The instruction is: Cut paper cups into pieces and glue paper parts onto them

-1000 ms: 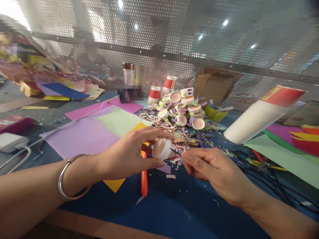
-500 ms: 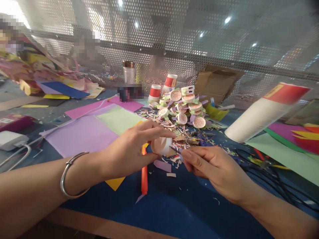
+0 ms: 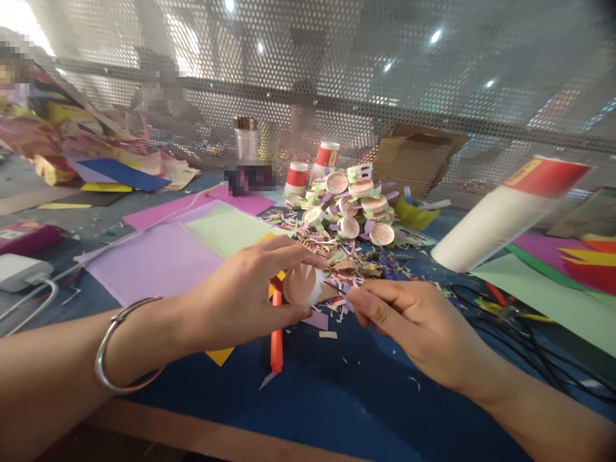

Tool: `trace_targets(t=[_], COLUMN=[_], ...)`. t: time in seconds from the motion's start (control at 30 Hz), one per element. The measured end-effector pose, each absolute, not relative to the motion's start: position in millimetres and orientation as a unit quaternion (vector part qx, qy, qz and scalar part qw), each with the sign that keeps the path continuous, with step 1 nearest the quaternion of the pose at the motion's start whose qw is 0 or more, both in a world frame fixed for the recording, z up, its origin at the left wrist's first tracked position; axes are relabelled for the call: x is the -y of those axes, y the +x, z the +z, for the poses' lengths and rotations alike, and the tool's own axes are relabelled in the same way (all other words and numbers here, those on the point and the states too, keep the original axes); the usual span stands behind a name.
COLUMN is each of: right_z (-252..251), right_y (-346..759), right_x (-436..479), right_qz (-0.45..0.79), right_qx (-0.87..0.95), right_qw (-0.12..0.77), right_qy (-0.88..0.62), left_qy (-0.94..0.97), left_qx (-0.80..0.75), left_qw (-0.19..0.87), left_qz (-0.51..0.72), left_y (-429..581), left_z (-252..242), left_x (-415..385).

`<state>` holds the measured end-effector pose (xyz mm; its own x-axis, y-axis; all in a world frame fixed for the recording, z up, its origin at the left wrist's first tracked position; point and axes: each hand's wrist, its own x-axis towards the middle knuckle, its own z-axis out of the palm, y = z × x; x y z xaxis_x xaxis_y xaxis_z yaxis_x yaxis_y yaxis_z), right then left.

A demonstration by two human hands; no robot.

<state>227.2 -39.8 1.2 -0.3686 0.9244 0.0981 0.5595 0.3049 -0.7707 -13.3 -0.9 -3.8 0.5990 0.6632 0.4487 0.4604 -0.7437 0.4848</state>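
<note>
Small white paper cup (image 3: 302,285) is held just above the table, near centre, lying on its side with its bottom turned toward the camera. It is gripped by the left hand (image 3: 240,295), with the forefinger stretched over the top, the thumb under and the hand half closed. A metal bangle (image 3: 108,359) is worn on that wrist.

Right hand (image 3: 418,330) is set just right of the cup. Its fingers are curled and the thumb and forefinger are pinched on a thin sliver (image 3: 341,296) that reaches to the cup's rim. What the sliver is cannot be told.

An orange marker (image 3: 276,333) lies on the blue table (image 3: 337,398) under the left hand, partly across a yellow sheet (image 3: 219,355). Paper scraps (image 3: 346,260) are scattered just beyond the cup. A heap of decorated cup bottoms (image 3: 353,208) is seen farther off.

A purple sheet (image 3: 154,263) and a pale green sheet (image 3: 226,231) are spread to the left. A white charger (image 3: 17,273) is seen at the far left edge. A stack of paper cups (image 3: 500,218) lies tilted on the right, with black cables (image 3: 529,333) nearer. Two red-and-white cups (image 3: 297,178) and folded cardboard (image 3: 409,157) are set at the far side against a perforated screen (image 3: 433,77).
</note>
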Motion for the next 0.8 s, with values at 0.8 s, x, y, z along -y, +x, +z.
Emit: trace_targets(t=[0.8], right_z=[-2.0], right_y=[224.7], right_x=[41.4], right_qz=[0.348], right_qx=[0.760], right_qw=[0.255], right_qy=[-0.486], left_qy=[0.769], left_qx=[-0.312], left_qw=[0.446], left_qz=[0.334], left_y=[-6.3], left_z=[-9.6], left_x=[-7.9])
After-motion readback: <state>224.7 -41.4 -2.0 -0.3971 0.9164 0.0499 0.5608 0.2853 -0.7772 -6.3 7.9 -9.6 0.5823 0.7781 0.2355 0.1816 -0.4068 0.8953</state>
